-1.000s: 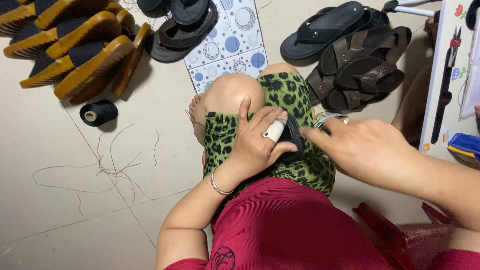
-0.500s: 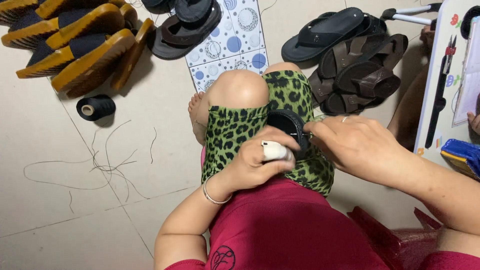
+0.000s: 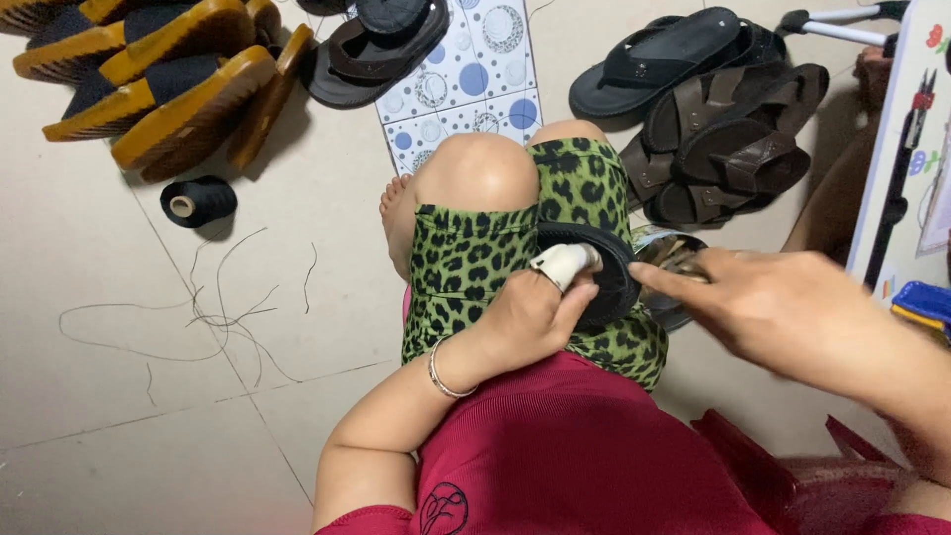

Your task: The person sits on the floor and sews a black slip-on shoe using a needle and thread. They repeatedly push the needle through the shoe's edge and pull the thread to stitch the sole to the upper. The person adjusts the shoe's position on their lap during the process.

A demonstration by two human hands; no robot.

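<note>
Home sandal workshop: piled soles [image 3: 149, 79], thread spool [image 3: 198, 201] (tiled floor [image 3: 119, 436]).

Thing: black sandal [image 3: 604, 272], round-edged sole with a dark strap part
Pose: tilted on edge, sole face turned toward the camera
Place: resting on the leopard-print lap, just below the bare knee
Contact: gripped at its left edge by the thumb side; right edge touched by fingertips

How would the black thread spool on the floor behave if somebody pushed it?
The black thread spool lies on its side on the smooth floor tile, so it would probably roll. It looks small, likely light. Loose threads nearby suggest it may unwind.
</note>
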